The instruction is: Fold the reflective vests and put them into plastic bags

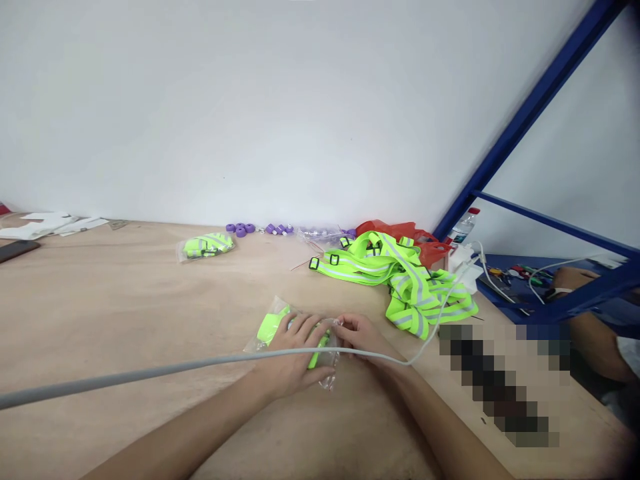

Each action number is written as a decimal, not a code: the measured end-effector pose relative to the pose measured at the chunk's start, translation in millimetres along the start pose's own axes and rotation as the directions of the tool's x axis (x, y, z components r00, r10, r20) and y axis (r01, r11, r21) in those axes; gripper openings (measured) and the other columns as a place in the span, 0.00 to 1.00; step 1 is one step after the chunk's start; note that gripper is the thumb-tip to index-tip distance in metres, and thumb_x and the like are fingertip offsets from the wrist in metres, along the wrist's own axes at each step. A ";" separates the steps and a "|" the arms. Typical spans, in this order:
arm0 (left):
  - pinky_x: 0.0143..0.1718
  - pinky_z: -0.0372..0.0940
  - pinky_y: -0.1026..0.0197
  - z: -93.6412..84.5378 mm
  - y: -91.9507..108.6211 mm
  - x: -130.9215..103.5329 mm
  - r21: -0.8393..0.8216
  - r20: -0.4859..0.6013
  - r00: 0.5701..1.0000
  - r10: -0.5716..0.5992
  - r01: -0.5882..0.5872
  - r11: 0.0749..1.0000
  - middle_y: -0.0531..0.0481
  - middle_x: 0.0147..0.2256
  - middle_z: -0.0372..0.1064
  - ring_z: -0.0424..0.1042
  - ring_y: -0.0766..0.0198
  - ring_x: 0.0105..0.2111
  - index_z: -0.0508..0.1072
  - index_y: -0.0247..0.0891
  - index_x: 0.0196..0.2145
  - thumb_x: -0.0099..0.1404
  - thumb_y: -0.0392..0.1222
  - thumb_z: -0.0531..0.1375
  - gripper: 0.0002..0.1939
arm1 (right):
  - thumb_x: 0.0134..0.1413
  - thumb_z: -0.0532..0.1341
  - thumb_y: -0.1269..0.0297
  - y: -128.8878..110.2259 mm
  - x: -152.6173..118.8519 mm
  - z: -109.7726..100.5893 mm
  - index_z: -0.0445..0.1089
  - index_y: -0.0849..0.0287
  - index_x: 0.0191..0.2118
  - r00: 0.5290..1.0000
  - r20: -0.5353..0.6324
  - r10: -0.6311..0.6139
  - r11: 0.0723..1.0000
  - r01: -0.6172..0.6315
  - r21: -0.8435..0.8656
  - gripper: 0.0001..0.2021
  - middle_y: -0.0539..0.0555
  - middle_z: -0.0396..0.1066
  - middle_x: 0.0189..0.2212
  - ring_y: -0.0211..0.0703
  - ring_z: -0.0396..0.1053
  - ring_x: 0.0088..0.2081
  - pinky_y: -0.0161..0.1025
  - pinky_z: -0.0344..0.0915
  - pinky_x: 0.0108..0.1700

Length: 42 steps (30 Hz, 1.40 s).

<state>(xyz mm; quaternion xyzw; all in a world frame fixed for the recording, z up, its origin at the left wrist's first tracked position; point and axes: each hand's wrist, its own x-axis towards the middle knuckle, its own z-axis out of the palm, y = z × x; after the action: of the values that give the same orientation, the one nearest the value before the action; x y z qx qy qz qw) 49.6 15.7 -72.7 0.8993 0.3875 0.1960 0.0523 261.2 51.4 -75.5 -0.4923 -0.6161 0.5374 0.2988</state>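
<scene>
A clear plastic bag (327, 381) with a folded neon-yellow reflective strap (271, 325) inside lies on the table in front of me. My left hand (295, 360) rests flat across the bag, fingers stretched out and pressing on it. At the bag's right end, my right hand (364, 335) pinches the plastic edge between thumb and fingers. A grey cable (200, 363) runs in front of both hands in my view. Beyond my right hand, a loose pile of neon reflective straps (415, 287) with black buckles spreads over the table.
Another bagged strap (207, 245) lies farther back on the left. Purple rolls (240, 229), a red plastic bag (435, 250) and a water bottle (463, 227) line the wall. A phone (17, 251) sits far left. A blue metal frame (530, 100) and another person's arm (595, 343) are at right.
</scene>
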 end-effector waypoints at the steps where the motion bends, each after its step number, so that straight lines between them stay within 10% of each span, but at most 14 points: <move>1: 0.61 0.52 0.39 -0.8 -0.2 0.5 -0.006 -0.006 1.000 -0.004 0.004 1.000 0.38 0.63 0.63 0.63 0.43 0.59 0.60 0.38 0.65 0.64 0.59 0.66 0.39 | 0.51 0.64 0.41 0.9 0.5 1.9 0.67 0.58 0.25 1.000 -0.018 -0.022 1.000 0.022 0.010 0.23 0.46 0.64 0.20 0.36 0.59 0.22 0.34 0.56 0.26; 13: 0.60 0.59 0.43 -18.1 -5.5 4.3 -0.309 -0.204 0.967 -0.153 0.085 0.947 0.37 0.62 0.65 0.65 0.47 0.60 0.62 0.39 0.65 0.73 0.49 0.56 0.26 | 0.55 0.65 0.53 -32.4 2.0 2.3 0.73 0.58 0.32 0.900 -0.267 -0.344 0.939 0.332 -0.090 0.12 0.52 0.75 0.30 0.44 0.72 0.33 0.38 0.69 0.37; 20: 0.50 0.67 0.53 -35.4 -2.9 4.8 -0.628 -0.364 0.887 -0.284 -0.009 0.778 0.42 0.52 0.71 0.71 0.55 0.46 0.69 0.40 0.59 0.70 0.47 0.62 0.22 | 0.64 0.59 0.66 -105.2 -14.0 3.9 0.79 0.53 0.38 0.774 0.034 -0.632 0.606 0.522 -0.601 0.10 0.52 0.80 0.36 0.44 0.75 0.39 0.40 0.68 0.45; 26: 0.39 0.66 0.60 -46.1 -11.2 9.8 -0.751 -0.436 0.805 -0.403 -0.079 0.656 0.48 0.33 0.70 0.69 0.60 0.36 0.80 0.39 0.35 0.64 0.51 0.67 0.12 | 0.66 0.56 0.70 -129.2 -7.1 26.4 0.79 0.55 0.43 0.633 0.287 -0.719 0.348 0.685 -0.640 0.12 0.54 0.80 0.37 0.44 0.74 0.39 0.40 0.66 0.43; 34: 0.43 0.65 0.59 -45.2 -35.7 13.2 -0.959 -0.254 0.690 -0.678 -0.091 0.268 0.48 0.32 0.73 0.71 0.58 0.38 0.75 0.36 0.26 0.56 0.58 0.70 0.20 | 0.61 0.63 0.59 -111.6 1.1 28.9 0.75 0.55 0.49 0.729 -0.247 -0.639 0.739 0.492 -0.460 0.13 0.54 0.79 0.39 0.47 0.77 0.42 0.43 0.71 0.49; 38: 0.34 0.63 0.63 -39.3 -42.5 13.2 -0.982 -0.186 0.605 -0.774 -0.084 0.171 0.52 0.27 0.70 0.67 0.64 0.29 0.74 0.35 0.29 0.56 0.62 0.69 0.24 | 0.56 0.66 0.49 -72.7 6.7 24.2 0.75 0.57 0.50 0.818 -0.286 -0.499 0.863 0.439 -0.250 0.21 0.59 0.79 0.44 0.50 0.77 0.45 0.45 0.75 0.48; 42: 0.34 0.65 0.62 -31.0 -35.7 16.6 -0.990 -0.140 0.635 -0.759 -0.094 0.104 0.49 0.28 0.72 0.69 0.63 0.28 0.74 0.34 0.31 0.54 0.67 0.68 0.29 | 0.52 0.66 0.42 -44.9 15.6 28.4 0.78 0.57 0.42 0.828 -0.360 -0.429 0.901 0.418 -0.113 0.23 0.59 0.80 0.39 0.52 0.77 0.40 0.44 0.76 0.42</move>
<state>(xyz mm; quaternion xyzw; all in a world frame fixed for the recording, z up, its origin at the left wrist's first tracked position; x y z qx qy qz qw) 23.5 50.6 -47.8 0.3942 0.3790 0.6655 0.5080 217.6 58.1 -42.0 -0.4415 -0.6488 0.3441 0.5155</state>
